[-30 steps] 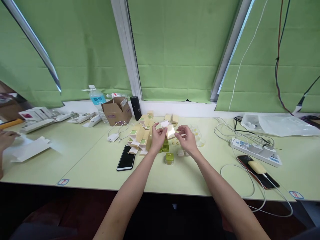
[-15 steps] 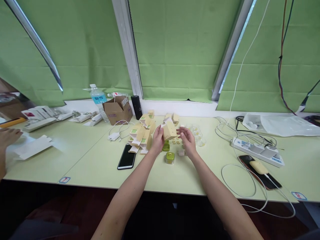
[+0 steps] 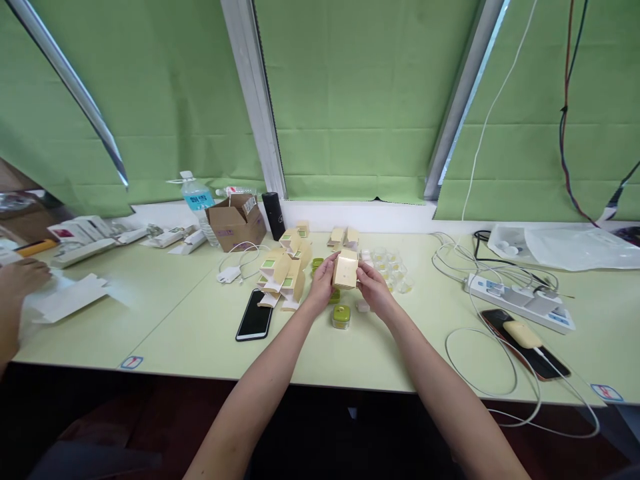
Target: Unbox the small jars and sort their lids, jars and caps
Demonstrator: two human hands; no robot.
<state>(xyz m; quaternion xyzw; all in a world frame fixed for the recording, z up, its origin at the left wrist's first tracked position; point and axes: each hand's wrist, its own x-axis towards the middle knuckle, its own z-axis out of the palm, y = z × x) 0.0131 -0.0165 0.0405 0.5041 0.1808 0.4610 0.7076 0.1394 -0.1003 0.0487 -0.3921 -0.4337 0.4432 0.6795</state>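
Note:
A small cream cardboard box (image 3: 345, 269) is held up over the table between both hands. My left hand (image 3: 321, 285) grips its left side, and my right hand (image 3: 373, 285) is closed on its right side. Below them stands a small clear container with a green lid (image 3: 341, 316). Other green pieces (image 3: 335, 297) lie partly hidden behind my left hand. A small pale block (image 3: 363, 306) sits under my right hand. To the left is a group of cream boxes (image 3: 286, 270) with open flaps, and two more cream boxes (image 3: 344, 236) stand behind the hands.
Clear round containers (image 3: 393, 268) lie right of my hands. A phone (image 3: 254, 316), brown carton (image 3: 237, 222), black cylinder (image 3: 273, 215) and water bottle (image 3: 199, 203) are leftward. A power strip (image 3: 520, 304) with cables lies right. Another person's hand (image 3: 24, 277) is at far left.
My right hand has moved left onto the box and now holds it together with my left hand. The box has shifted slightly right and turned. The other person's hand has moved a little.

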